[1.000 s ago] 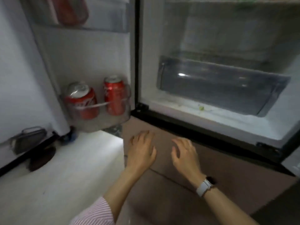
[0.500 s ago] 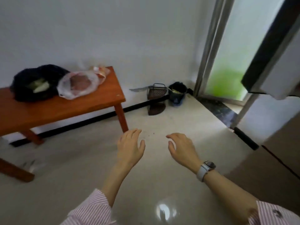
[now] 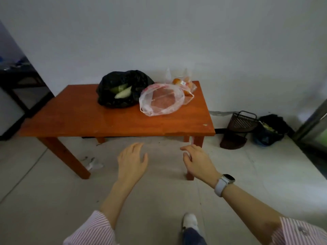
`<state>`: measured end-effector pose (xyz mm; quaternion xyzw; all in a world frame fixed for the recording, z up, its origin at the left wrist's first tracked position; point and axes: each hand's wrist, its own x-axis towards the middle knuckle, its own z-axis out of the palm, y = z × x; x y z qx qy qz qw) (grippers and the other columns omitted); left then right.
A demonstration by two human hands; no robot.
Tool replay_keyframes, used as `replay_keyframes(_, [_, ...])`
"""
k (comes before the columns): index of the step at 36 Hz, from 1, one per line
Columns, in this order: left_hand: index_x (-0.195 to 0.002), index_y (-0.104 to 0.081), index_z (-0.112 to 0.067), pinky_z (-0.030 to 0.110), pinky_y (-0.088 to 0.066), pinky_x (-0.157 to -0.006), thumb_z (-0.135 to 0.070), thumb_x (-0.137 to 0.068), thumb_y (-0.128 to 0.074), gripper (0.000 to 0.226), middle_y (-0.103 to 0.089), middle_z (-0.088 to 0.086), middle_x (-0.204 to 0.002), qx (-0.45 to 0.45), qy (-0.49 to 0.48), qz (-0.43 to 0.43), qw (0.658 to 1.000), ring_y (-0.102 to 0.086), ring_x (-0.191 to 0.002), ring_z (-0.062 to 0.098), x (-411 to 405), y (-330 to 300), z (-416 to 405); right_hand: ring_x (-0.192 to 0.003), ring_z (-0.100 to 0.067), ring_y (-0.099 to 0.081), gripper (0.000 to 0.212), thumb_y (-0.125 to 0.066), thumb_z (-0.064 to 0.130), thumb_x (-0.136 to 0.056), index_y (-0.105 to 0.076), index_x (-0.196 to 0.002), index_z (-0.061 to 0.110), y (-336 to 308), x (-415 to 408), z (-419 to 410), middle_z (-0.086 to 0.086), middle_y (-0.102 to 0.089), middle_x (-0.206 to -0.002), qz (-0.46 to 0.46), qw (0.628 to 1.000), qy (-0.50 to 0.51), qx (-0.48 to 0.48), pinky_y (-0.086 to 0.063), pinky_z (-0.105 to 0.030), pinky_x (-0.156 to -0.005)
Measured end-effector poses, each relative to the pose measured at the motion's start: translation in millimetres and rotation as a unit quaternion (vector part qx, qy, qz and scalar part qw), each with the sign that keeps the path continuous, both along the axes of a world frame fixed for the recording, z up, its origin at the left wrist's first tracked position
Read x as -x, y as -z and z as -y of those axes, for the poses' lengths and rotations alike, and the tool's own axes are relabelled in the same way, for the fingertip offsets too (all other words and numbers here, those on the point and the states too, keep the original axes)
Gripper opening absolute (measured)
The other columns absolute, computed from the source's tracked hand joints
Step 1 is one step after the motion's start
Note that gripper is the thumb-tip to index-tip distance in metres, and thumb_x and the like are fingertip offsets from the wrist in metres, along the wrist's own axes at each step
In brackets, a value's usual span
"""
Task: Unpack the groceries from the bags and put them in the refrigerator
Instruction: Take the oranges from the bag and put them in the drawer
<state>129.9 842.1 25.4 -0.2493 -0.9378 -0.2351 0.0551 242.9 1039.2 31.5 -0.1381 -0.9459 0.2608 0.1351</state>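
On a low orange-brown wooden table (image 3: pixel 88 121) against the white wall stand three bags. A black plastic bag (image 3: pixel 122 88) shows pale green vegetables in its mouth. Beside it lies a clear bag with red print (image 3: pixel 161 99) holding something reddish-brown. Behind that sits a small clear bag of orange fruit (image 3: pixel 184 84). My left hand (image 3: pixel 131 160) and my right hand (image 3: pixel 197 160) hover over the floor in front of the table, fingers relaxed, holding nothing. The refrigerator is out of view.
A dark basket (image 3: pixel 241 122) and a dark bin with scraps (image 3: pixel 270 129) sit on the floor right of the table. A metal door frame (image 3: pixel 313 119) stands at the far right, dark furniture (image 3: pixel 19 89) at the left. A crumpled white scrap (image 3: pixel 93 165) lies under the table.
The view has swung left from the open refrigerator to the table with the bags, which now sits centred and closer. Both hands stay empty and held out in front.
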Motion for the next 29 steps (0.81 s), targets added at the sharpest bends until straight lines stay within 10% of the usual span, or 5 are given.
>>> replay_keyframes(16, [-0.117,-0.060,-0.009,0.035,-0.042,-0.095,-0.019,-0.088,-0.053,0.032,-0.062,0.008,-0.118,-0.126,0.068,-0.003,0.990,-0.056,-0.111,0.022,262.9,-25.0,-194.9,-0.110,-0.024,-0.054,0.030,-0.048,0.012,-0.091,-0.058,-0.119,0.011,-10.3,287.3,-189.5,-0.009,-0.060,-0.120,0.003,0.999,0.016,0.046,-0.040,-0.026,-0.091])
replay_keyframes(22, [-0.125,-0.056,-0.006,0.040,-0.039,-0.104,-0.040,-0.085,-0.028,0.059,-0.058,0.010,-0.126,-0.075,0.077,0.067,0.992,-0.052,-0.119,0.024,360.6,3.5,-250.3,-0.114,-0.022,-0.054,0.031,-0.046,0.014,-0.092,-0.057,-0.121,0.012,0.0,358.7,-232.4,-0.008,-0.058,-0.125,0.037,0.997,0.045,0.058,-0.042,-0.030,-0.094])
replay_keyframes(29, [-0.113,-0.061,-0.008,0.043,-0.044,-0.096,-0.027,-0.083,-0.041,0.041,-0.059,0.011,-0.119,-0.029,0.211,-0.042,0.976,-0.052,-0.115,0.029,460.3,5.4,-333.5,-0.106,-0.028,-0.055,0.028,-0.044,0.008,-0.092,-0.057,-0.117,0.006,8.8,434.3,-280.3,-0.012,-0.058,-0.117,0.041,0.989,0.125,0.061,-0.040,-0.026,-0.087])
